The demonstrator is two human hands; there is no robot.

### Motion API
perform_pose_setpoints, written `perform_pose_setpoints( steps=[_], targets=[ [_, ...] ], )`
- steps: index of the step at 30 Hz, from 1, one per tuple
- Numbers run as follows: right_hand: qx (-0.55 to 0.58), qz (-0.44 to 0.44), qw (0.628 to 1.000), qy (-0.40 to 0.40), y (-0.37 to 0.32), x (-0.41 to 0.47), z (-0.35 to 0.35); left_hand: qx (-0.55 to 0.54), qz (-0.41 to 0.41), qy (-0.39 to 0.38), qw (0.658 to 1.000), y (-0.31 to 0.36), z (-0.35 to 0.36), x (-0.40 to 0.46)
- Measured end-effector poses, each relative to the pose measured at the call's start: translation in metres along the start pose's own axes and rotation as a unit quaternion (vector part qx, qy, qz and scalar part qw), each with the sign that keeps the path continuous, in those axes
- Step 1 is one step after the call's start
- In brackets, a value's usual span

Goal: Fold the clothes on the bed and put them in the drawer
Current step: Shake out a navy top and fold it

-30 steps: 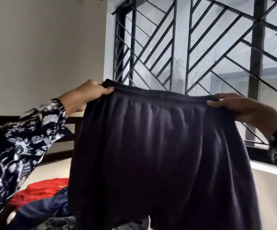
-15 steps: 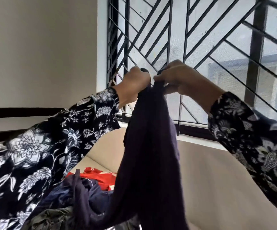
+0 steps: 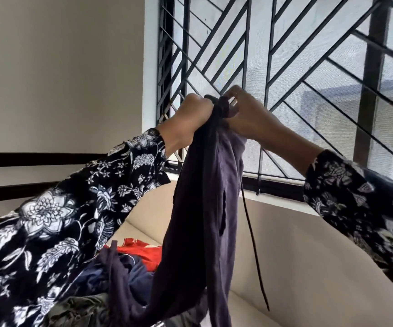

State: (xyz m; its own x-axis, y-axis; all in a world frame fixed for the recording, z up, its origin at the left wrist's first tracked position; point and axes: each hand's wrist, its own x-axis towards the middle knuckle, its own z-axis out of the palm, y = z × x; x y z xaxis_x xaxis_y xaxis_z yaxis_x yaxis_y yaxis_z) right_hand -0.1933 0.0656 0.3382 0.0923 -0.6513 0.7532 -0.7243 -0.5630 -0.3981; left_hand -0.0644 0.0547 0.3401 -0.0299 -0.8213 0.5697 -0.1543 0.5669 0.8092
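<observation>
both hands (image 3: 216, 114) still bunch soft dark trousers (image 3: 202, 208).

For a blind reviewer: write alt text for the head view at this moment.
Two hands, left hand and right hand, meet at chest height, gripping the top of a dark purple garment folded lengthwise, a thin drawstring dangling. Behind are a barred window and, lower left, a pile of red and blue clothes on the bed.

Soft daylight enters through the black metal-barred window (image 3: 285, 90), backlighting the dark purple hanging garment (image 3: 202, 208); the plain beige wall (image 3: 61, 74) sits dimmer, straight lines bow at the edges, mild softness throughout
</observation>
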Motion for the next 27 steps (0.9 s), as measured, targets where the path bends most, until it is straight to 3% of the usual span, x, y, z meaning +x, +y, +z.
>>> perform_pose_setpoints(
  steps=[3, 8, 11, 13, 15, 17, 19, 21, 24, 27],
  targets=[
    [-0.012, -0.023, 1.0, 0.001, 0.008, 0.008, -0.006, -0.042, 0.004, -0.037, 0.998, 0.005, -0.005, -0.003],
    [-0.021, -0.03, 0.995, -0.089, 0.013, 0.01, -0.021, 0.046, 0.068, -0.066, 0.994, 0.003, -0.008, -0.003],
    [-0.121, -0.028, 0.977, -0.174, 0.005, 0.01, -0.034, 0.071, 0.082, -0.085, 0.991, -0.003, -0.008, -0.003],
    [-0.254, -0.016, 0.94, -0.226, -0.007, 0.009, -0.04, 0.083, 0.093, -0.121, 0.985, -0.006, -0.008, -0.008],
    [-0.373, 0.005, 0.898, -0.231, -0.018, 0.006, -0.043, 0.102, 0.106, -0.153, 0.977, -0.007, -0.006, -0.013],
    [-0.405, 0.036, 0.889, -0.213, -0.024, 0.003, -0.044, 0.131, 0.127, -0.165, 0.969, -0.007, -0.003, -0.018],
    [-0.333, 0.075, 0.918, -0.201, -0.026, 0.0, -0.043, 0.156, 0.152, -0.161, 0.963, -0.006, 0.0, -0.019],
    [-0.157, 0.15, 0.952, -0.215, -0.026, -0.004, -0.042, 0.159, 0.17, -0.156, 0.96, -0.005, 0.002, -0.021],
    [0.058, 0.233, 0.941, -0.238, -0.026, -0.01, -0.047, 0.166, 0.198, -0.142, 0.956, -0.002, 0.006, -0.025],
    [0.132, 0.261, 0.923, -0.249, -0.024, -0.02, -0.054, 0.175, 0.228, -0.119, 0.95, 0.001, 0.009, -0.03]
  ],
)
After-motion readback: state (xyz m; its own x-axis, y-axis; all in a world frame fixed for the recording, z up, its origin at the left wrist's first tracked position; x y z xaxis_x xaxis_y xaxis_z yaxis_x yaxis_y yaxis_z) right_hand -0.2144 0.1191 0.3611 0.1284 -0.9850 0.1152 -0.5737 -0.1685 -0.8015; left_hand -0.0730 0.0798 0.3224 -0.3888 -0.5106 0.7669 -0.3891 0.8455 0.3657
